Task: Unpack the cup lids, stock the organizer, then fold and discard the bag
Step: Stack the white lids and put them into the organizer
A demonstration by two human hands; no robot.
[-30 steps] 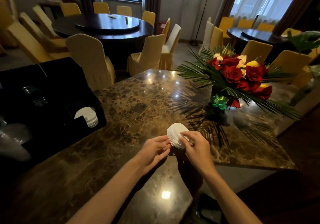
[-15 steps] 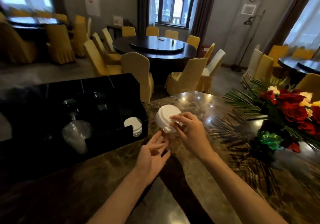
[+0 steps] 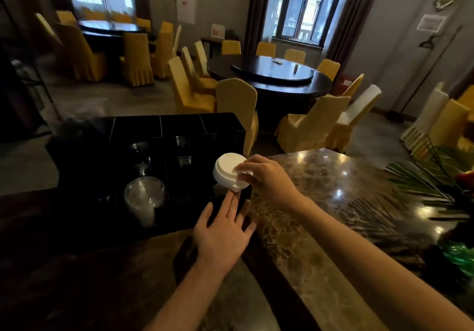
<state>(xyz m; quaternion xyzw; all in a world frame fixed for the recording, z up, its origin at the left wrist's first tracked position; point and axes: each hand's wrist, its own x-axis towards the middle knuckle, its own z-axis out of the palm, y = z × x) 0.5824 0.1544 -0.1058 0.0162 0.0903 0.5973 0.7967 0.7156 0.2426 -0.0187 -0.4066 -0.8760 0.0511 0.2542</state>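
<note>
Since half a second ago we have carried the stack of white cup lids (image 3: 229, 171) leftward, off the marble counter (image 3: 333, 202) and over the near-right corner of the black organizer (image 3: 159, 161); our view has swung left with it. Our right hand (image 3: 264, 177) is closed on the stack — thumb and fingertips (image 3: 239, 168) pinch its right side, and the stack is tipped so its domed tops face left and up, probably so it can slide edge-on into the narrow slot directly beneath it. Our left hand (image 3: 225, 233) holds nothing: it lies open and flat, fingers stretched forward, just below and toward us from the stack, its fingertips close under the stack's lower edge. We judge it is there to guide or catch the lids, and perhaps to steady the organizer's front wall; whether it touches that wall we cannot tell. Left of our hands, clear domed lids (image 3: 143, 197) and dark cups (image 3: 183, 151) fill other compartments, so the white ones have their own slot. What that slot already holds is hidden behind the stack. No bag is in sight — we take it that folding and discarding are yet to come.
</note>
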